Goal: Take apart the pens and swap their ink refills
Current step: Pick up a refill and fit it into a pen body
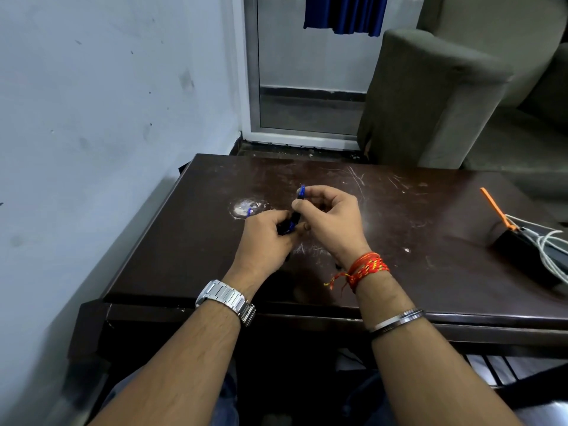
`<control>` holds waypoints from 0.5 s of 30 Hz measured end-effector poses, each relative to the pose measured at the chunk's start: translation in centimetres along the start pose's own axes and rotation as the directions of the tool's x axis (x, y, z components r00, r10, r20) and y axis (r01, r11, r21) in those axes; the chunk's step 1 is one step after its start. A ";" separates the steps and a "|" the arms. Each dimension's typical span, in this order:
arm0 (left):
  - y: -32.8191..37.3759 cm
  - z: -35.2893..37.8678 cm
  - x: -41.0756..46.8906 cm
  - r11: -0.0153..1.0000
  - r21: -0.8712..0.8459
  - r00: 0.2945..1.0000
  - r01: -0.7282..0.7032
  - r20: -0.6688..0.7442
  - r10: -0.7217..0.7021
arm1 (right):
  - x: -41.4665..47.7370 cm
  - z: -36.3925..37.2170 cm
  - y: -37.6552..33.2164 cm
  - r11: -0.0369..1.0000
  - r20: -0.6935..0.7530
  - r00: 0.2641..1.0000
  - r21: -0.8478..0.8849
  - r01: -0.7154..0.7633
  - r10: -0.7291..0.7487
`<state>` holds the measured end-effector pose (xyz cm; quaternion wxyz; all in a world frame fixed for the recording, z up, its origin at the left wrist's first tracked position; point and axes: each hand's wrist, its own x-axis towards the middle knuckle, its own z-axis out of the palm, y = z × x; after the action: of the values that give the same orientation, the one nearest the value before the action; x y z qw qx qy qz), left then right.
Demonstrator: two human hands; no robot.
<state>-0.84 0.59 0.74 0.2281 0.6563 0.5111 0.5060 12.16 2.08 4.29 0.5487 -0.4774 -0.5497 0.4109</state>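
1. Our left hand (266, 239) hovers over the middle of the table (430, 272). Its back faces up and its fingers are curled tight round a dark-and-blue pen barrel (289, 226).
2. A small blue tip (249, 211) pokes out on the far left side of that hand. We cannot tell which part it belongs to.
3. Our right hand (332, 218) sits just right of the left one, nearly touching it, wrist bent inward. Its thumb and forefinger pinch a blue pen end (302, 191) that points toward the far side.
4. The barrel and the blue end lie along one slanted line between the hands. The thumb hides whether they are joined.
5. Both forearms reach in from the near edge, angled toward each other. The left wrist carries a silver watch (226, 298). The right wrist carries a red thread band (366, 269), and a metal bangle (396, 321) sits nearer on the forearm.
6. A pale worn patch (244, 207) marks the tabletop just beyond the left hand.
7. At the table's right edge, well apart from the hands, lies a black box (519, 252) with white cables (550, 241) and an orange strip (495, 207).
8. Farther off stand a grey sofa (430, 96) on the right and a pale wall (107, 103) on the left.
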 end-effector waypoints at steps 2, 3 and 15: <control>0.0 -0.1 0.0 1.000 0.022 1.000 -0.001 0.008 0.001 | 0.0 0.0 0.1 0.999 -0.022 1.000 -0.034 0.019 -0.020; 0.0 -0.1 0.1 0.999 0.035 1.000 0.001 0.007 -0.001 | 0.0 -0.1 0.1 0.999 -0.029 0.999 -0.046 0.025 -0.026; 0.0 -0.1 0.1 1.000 0.017 1.000 0.022 0.005 -0.022 | -0.1 0.1 0.2 0.999 -0.018 1.000 -0.043 0.015 -0.015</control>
<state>-0.90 0.62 0.83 0.2294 0.6537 0.5222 0.4974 12.10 2.06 4.07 0.5464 -0.4887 -0.5569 0.3904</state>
